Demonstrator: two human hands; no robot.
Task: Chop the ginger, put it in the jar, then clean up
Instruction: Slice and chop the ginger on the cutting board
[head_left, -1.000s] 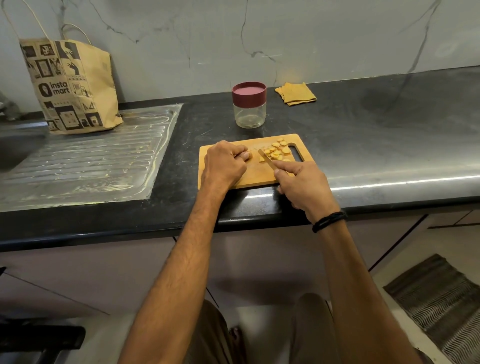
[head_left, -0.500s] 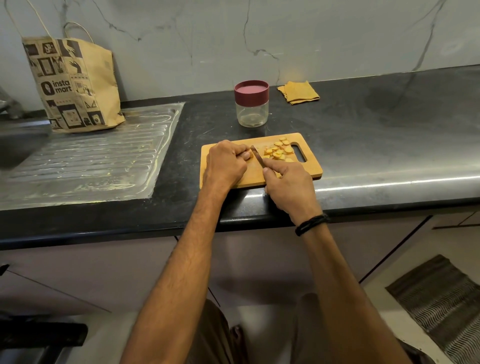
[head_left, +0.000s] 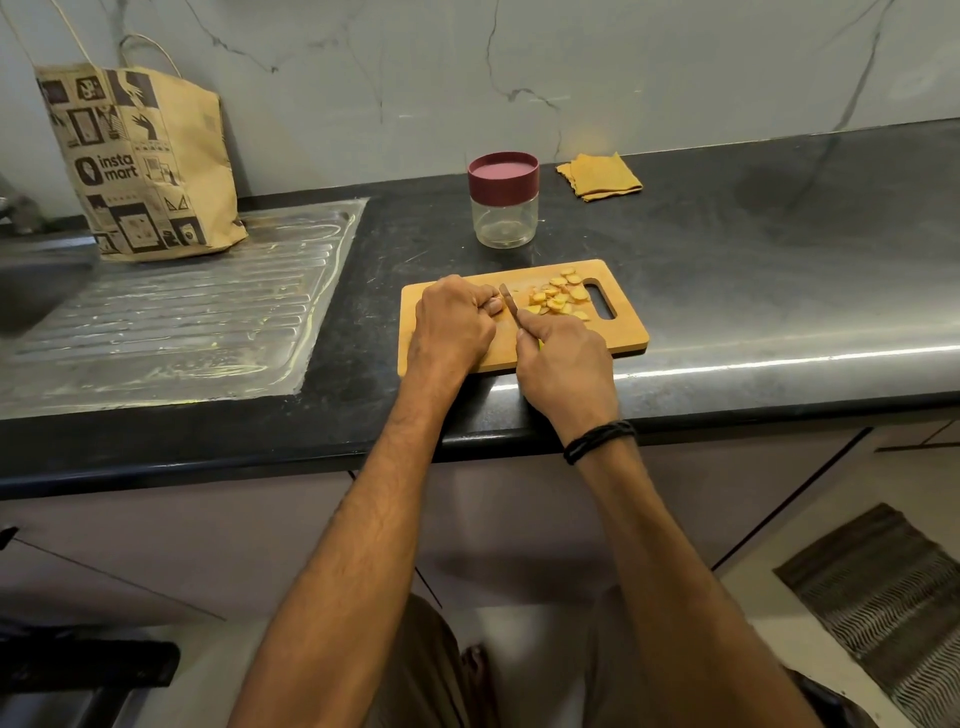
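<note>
Now our left hand (head_left: 452, 325) curls down on the hidden ginger stub — small, firm, probably slick, best pinned by fingertips (head_left: 492, 307) — while our right hand (head_left: 563, 364) grips the knife (head_left: 509, 304).

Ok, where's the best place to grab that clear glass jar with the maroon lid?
Probably round the clear glass body of the jar, just below the maroon lid, coming from the near side: it stands upright, apart from the wooden cutting board.
</note>
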